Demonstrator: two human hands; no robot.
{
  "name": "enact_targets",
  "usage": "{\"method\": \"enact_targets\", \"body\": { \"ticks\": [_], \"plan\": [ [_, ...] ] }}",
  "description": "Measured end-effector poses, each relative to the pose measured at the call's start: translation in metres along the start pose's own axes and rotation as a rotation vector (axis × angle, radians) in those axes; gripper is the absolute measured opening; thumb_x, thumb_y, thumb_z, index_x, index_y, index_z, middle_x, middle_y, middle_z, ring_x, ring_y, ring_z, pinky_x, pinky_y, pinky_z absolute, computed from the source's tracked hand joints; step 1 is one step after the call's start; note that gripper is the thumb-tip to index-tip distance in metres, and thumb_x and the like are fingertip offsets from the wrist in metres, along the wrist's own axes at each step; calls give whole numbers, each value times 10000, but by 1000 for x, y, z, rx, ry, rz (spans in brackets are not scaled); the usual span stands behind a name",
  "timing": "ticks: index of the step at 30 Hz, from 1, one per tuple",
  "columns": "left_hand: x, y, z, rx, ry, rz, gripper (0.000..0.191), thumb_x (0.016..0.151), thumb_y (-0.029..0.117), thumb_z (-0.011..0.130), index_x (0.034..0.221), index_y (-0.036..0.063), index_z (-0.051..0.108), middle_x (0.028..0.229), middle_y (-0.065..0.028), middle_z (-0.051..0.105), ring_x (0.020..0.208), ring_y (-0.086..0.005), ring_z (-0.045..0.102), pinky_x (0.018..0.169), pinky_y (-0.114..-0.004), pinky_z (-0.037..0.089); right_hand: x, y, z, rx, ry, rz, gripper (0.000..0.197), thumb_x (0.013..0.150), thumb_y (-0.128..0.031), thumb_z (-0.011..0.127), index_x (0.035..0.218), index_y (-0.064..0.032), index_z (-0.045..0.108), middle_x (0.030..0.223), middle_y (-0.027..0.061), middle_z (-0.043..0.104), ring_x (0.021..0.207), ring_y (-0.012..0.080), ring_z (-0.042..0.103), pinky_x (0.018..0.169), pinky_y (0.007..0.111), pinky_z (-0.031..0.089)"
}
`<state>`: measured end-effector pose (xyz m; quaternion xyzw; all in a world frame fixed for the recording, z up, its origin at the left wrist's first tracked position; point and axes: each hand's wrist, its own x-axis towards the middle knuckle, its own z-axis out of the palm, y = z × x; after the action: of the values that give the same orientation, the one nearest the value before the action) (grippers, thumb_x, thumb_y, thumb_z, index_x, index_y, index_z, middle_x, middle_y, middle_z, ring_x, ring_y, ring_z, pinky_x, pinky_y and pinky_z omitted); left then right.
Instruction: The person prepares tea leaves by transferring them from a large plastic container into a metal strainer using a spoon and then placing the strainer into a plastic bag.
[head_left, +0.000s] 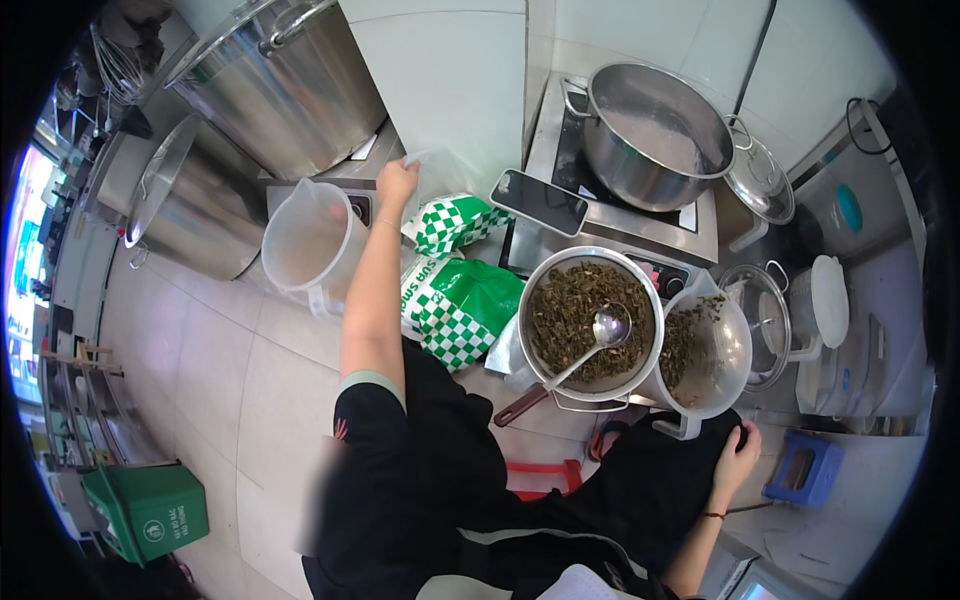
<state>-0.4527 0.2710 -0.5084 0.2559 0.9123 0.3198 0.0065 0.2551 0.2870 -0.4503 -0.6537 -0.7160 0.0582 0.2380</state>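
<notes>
My left hand (397, 182) is closed on the edge of a clear plastic bag (448, 171), beside green-and-white checkered packages (457, 300). My right hand (737, 457) rests on my knee, fingers bent, with nothing seen in it. Before me, a strainer (525, 330) holds wet brown-green leaves (568, 307); a metal ladle (612, 325) with a brown handle lies across them. At its right stands a plastic pitcher (720, 375) with leaf bits inside. Another plastic pitcher (306, 240) stands left of my left arm. A phone (540, 202) lies behind the strainer, face up.
A steel pot (652, 176) stands on a cooktop (551, 135) at the back. Tall steel pots (300, 90) are at the left. Glass lids (757, 330) and plastic containers (829, 300) sit at the right, above a blue stool (806, 469). A green bin (150, 510) stands lower left.
</notes>
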Motion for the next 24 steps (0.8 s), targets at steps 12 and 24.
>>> {"method": "enact_targets", "body": {
  "ticks": [12,24],
  "plan": [
    [44,98,-164,-525,234,234,277,788,266,602,699,4,622,571,-35,528,464,-111,447,454,-281,372,-1,24,8,124,5,-45,255,836,-179,548,1017,1,551,1014,147,569,966,302,518,845,374,392],
    [-36,120,-192,-678,276,-31,287,739,216,582,802,-56,649,705,-138,620,615,-192,580,571,-300,451,-88,-217,-70,860,-292,-794,176,753,-69,581,920,-18,595,1067,145,549,994,264,517,870,350,394]
  ]
}}
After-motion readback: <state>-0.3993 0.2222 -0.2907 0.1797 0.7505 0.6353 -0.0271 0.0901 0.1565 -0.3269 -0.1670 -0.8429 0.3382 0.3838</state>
